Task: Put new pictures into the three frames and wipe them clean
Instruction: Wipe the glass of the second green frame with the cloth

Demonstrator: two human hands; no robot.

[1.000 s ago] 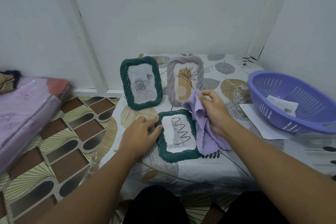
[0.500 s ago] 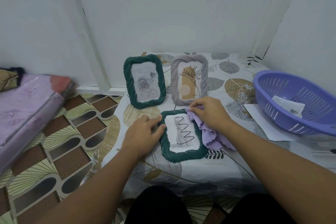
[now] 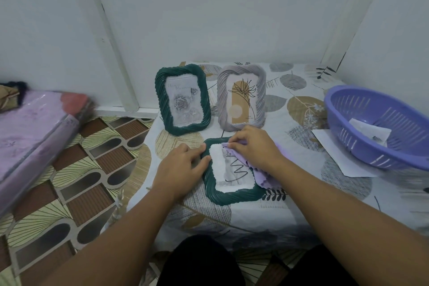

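Flat green frame [image 3: 228,196] lies on bench [image 3: 290,211], front centre, glass up. L hand [image 3: 183,167]: fingers straight, pressing frame's left edge; grip holds nothing. R hand [image 3: 254,148]: grip pinches purple cloth [image 3: 263,175] on glass, upper right of frame. Standing green frame [image 3: 183,102] and grey frame [image 3: 241,99] upright behind, side by side. Purple basket [image 3: 371,120] at right w/ paper inside, on white sheet [image 3: 343,158].

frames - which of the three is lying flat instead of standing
The near green frame with the zigzag picture, lying flat under both hands. The rose green frame and grey frame stand upright behind it.
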